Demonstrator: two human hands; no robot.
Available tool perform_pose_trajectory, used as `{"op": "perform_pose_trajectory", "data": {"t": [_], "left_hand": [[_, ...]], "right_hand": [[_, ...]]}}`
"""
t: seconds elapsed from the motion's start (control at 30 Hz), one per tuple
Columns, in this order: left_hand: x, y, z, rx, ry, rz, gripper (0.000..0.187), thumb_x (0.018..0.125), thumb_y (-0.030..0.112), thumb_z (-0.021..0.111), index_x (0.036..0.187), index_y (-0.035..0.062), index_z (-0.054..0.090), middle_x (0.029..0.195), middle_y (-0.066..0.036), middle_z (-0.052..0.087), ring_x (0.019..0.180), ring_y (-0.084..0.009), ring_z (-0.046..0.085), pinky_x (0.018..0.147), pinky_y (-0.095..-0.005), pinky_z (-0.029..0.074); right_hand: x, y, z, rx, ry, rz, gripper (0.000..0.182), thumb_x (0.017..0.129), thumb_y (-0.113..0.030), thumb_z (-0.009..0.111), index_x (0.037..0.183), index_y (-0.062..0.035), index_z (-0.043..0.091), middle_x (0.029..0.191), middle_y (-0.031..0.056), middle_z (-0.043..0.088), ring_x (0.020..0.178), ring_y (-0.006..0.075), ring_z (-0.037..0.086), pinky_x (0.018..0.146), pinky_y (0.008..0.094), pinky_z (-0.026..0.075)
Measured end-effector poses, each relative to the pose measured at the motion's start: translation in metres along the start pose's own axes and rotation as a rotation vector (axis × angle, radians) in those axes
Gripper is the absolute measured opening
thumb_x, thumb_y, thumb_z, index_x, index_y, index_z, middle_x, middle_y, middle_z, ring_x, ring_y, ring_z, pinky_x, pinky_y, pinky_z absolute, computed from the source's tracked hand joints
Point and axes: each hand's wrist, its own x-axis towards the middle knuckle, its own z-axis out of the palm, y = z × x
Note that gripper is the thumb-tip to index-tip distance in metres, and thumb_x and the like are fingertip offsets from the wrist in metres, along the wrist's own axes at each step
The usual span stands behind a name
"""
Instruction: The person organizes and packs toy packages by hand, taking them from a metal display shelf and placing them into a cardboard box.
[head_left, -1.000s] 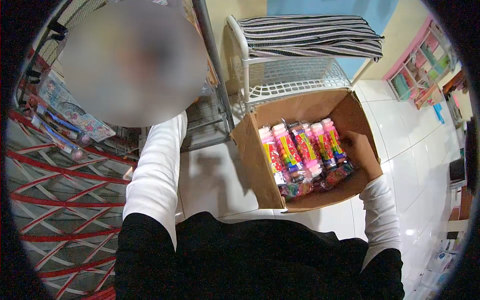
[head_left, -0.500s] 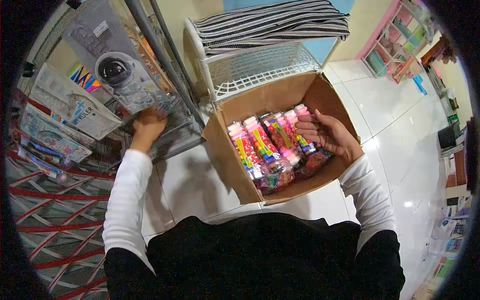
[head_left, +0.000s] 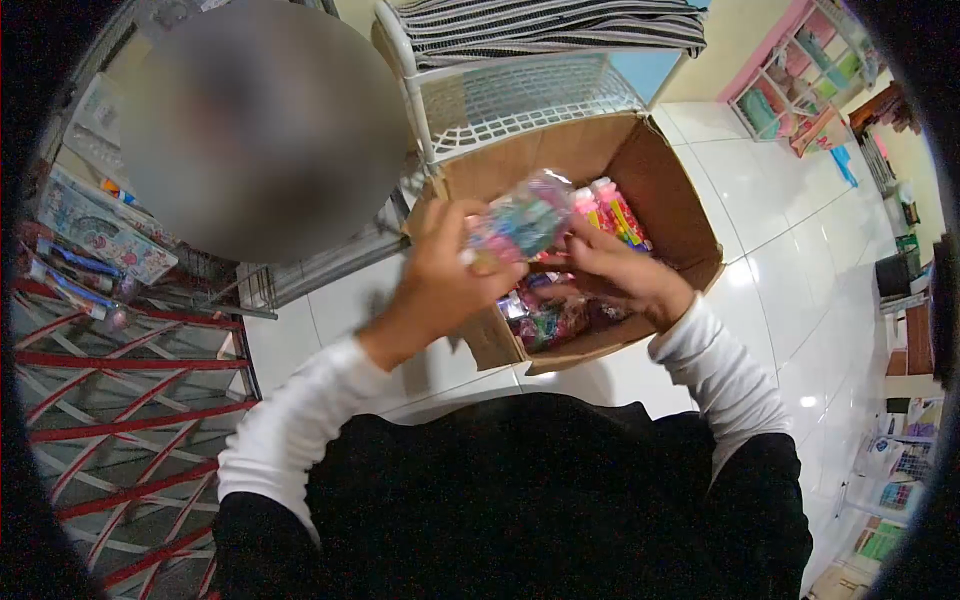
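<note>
Both hands are raised together over the cardboard box [head_left: 655, 175], clamped on one clear toy packet [head_left: 520, 220]. Left hand [head_left: 445, 275] wraps the packet's lower left end, fingers curled round it. Right hand [head_left: 620, 270] pinches the right end from the other side. Packet is blurred; colourful contents, pink and blue tones, no detail readable. It sits in the air just above the box's near left corner, tilted, upper end toward the box interior.

Box is open, flaps up, standing on the white tiled floor [head_left: 790, 260]. Inside: more packets [head_left: 610, 205] with pink caps standing along the far side, and darker mixed-colour ones [head_left: 550, 318] lying at the near wall, partly hidden behind the hands.

White plastic rack [head_left: 520, 95] stands right behind the box, touching or nearly so; cannot tell which. Striped cloth [head_left: 550, 22] lies on top of it.

Left of frame: red lattice gate [head_left: 120, 400], with hanging stationery packs [head_left: 100, 235] above it on a wire display. Large blurred patch covers the upper left, nothing readable there.

Pink shelf unit [head_left: 800, 90] at far upper right, well apart from the box. Both sleeves are white, over a black garment [head_left: 520, 500].
</note>
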Motion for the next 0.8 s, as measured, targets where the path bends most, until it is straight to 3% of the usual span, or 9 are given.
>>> {"op": "perform_pose_trajectory", "data": {"t": [0.1,0.2,0.33,0.43,0.53,0.6,0.63,0.73,0.8], "left_hand": [[0.003,0.009,0.033,-0.169,0.021,0.016,0.06,0.065,0.024,0.078,0.111,-0.0001,0.047,0.105,-0.018,0.047,0.099,-0.0327,0.051,0.087,-0.0389,0.042],[-0.004,0.009,0.032,-0.237,-0.22,0.04,0.065,0.067,0.025,0.078,0.117,0.0021,0.046,0.114,-0.017,0.045,0.109,-0.0297,0.048,0.094,-0.0362,0.038],[0.001,-0.012,0.01,-0.073,-0.247,-0.001,0.051,0.073,0.022,0.073,0.115,0.0022,0.05,0.113,-0.015,0.047,0.114,-0.0281,0.046,0.097,-0.0356,0.036],[0.004,-0.037,-0.023,-0.164,-0.214,-0.12,0.035,0.077,0.016,0.067,0.107,0.0021,0.056,0.104,-0.011,0.054,0.098,-0.0203,0.054,0.089,-0.0302,0.041],[0.002,-0.06,-0.055,-0.1,-0.166,-0.255,0.026,0.079,0.014,0.066,0.102,0.0026,0.059,0.095,-0.007,0.058,0.087,-0.0141,0.056,0.08,-0.0267,0.043],[0.002,-0.073,-0.082,0.042,-0.119,-0.309,0.022,0.079,0.013,0.065,0.098,0.0029,0.061,0.089,-0.006,0.06,0.082,-0.0116,0.056,0.076,-0.0256,0.044],[0.001,-0.08,-0.094,0.118,-0.09,-0.318,0.021,0.079,0.013,0.065,0.097,0.0031,0.061,0.087,-0.005,0.06,0.081,-0.0111,0.056,0.075,-0.0256,0.045],[0.001,-0.104,-0.127,0.274,-0.009,-0.359,0.023,0.078,0.02,0.066,0.094,0.0031,0.063,0.088,-0.008,0.062,0.078,-0.0158,0.059,0.072,-0.0282,0.046],[0.006,-0.118,-0.139,0.344,0.043,-0.436,0.027,0.076,0.025,0.067,0.093,0.0035,0.063,0.091,-0.011,0.063,0.079,-0.0202,0.061,0.072,-0.0306,0.046]], "right_hand": [[0.015,0.011,0.001,0.189,0.222,-0.139,0.052,0.088,-0.022,0.057,0.13,-0.0032,0.034,0.114,0.0119,0.053,0.104,0.0224,0.055,0.082,0.0382,0.05],[0.007,0.008,-0.034,-0.007,0.345,-0.057,0.043,0.086,-0.015,0.059,0.123,-0.0021,0.041,0.113,0.0098,0.054,0.1,0.0206,0.057,0.078,0.0343,0.052],[-0.006,-0.001,-0.071,-0.664,0.204,-0.062,0.051,0.073,-0.011,0.07,0.119,-0.0014,0.049,0.11,0.009,0.057,0.098,0.0216,0.057,0.087,0.0316,0.044],[0.004,0.027,-0.09,-1.037,-0.032,-0.186,0.055,0.064,-0.011,0.074,0.114,-0.003,0.054,0.106,0.0107,0.06,0.095,0.0215,0.057,0.085,0.0323,0.045],[0.005,0.037,-0.064,-1.193,-0.182,0.091,0.057,0.055,-0.011,0.074,0.109,-0.0052,0.058,0.101,0.0149,0.061,0.094,0.0259,0.058,0.085,0.0346,0.045],[0.011,0.055,-0.062,-1.478,-0.32,0.046,0.061,0.056,-0.009,0.072,0.114,-0.0066,0.056,0.1,0.0161,0.059,0.093,0.0315,0.057,0.086,0.0373,0.044],[0.01,0.053,-0.05,-1.496,-0.364,-0.027,0.064,0.056,-0.01,0.074,0.117,-0.007,0.055,0.101,0.0176,0.059,0.094,0.0341,0.056,0.086,0.038,0.044],[0.012,0.062,-0.055,-1.571,-0.353,0.076,0.065,0.057,-0.014,0.077,0.118,-0.0073,0.054,0.111,0.0175,0.059,0.097,0.0328,0.058,0.085,0.0374,0.046],[0.01,0.065,-0.06,-1.527,-0.353,0.082,0.067,0.058,-0.016,0.078,0.119,-0.0094,0.053,0.105,0.0188,0.06,0.096,0.0338,0.058,0.084,0.04,0.046]]}}
